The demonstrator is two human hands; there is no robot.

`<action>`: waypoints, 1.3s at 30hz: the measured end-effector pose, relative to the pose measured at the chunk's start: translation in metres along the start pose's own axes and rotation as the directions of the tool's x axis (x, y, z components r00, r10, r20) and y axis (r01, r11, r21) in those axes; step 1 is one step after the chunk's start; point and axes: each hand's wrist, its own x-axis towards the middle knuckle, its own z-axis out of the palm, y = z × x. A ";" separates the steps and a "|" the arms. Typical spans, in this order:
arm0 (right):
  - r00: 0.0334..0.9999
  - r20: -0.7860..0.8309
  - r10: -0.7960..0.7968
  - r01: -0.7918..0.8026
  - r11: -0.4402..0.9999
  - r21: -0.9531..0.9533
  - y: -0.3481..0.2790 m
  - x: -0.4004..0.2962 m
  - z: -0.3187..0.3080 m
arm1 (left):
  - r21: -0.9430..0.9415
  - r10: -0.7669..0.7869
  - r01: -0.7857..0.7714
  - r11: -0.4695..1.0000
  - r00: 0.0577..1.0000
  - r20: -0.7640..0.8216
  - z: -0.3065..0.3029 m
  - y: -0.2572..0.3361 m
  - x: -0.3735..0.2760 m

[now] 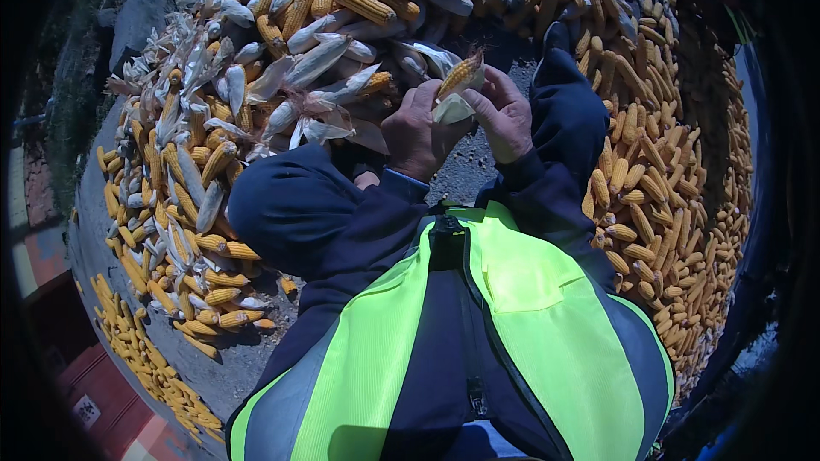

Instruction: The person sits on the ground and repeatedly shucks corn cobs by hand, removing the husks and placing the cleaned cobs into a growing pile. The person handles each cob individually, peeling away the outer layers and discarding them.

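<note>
Between my hands is an ear of corn, its yellow kernels bare toward the silky tip. Pale husk is folded down around its lower part. My left hand grips the ear from the left, fingers curled around the base, which is hidden. On the other side, my right hand pinches the husk between thumb and fingers. Close to my left hand lie ears still wrapped in dry husk, with a tuft of reddish silk among them.
Husked and unhusked cobs are heaped ahead and left. A large pile of bare cobs stretches along my right. More cobs lie at lower left. My bent knees flank the hands above grey ground. Part of another person shows at upper right.
</note>
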 end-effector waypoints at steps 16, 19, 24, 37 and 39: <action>0.937 -0.151 0.314 -0.338 0.925 -0.175 0.000 0.015 -0.018 | 0.184 0.099 -0.101 0.978 0.995 0.016 0.002 -0.009 -0.007; 0.946 -0.104 0.306 -0.305 0.952 0.024 0.004 0.014 -0.018 | 0.159 0.063 -0.059 0.986 0.998 -0.015 0.005 -0.005 -0.006; 0.972 -0.139 0.190 -0.188 0.982 0.033 0.009 0.011 -0.011 | -0.033 -0.002 0.002 0.999 1.000 -0.003 0.012 -0.009 -0.008; 0.982 0.109 0.152 -0.183 0.908 0.378 0.002 0.006 -0.018 | -0.847 -0.421 0.526 -0.076 0.753 0.505 0.017 0.003 -0.001; 0.980 0.116 0.161 -0.193 0.902 0.385 -0.001 0.005 -0.019 | -0.832 -0.411 0.538 -0.139 0.733 0.542 0.027 -0.012 -0.007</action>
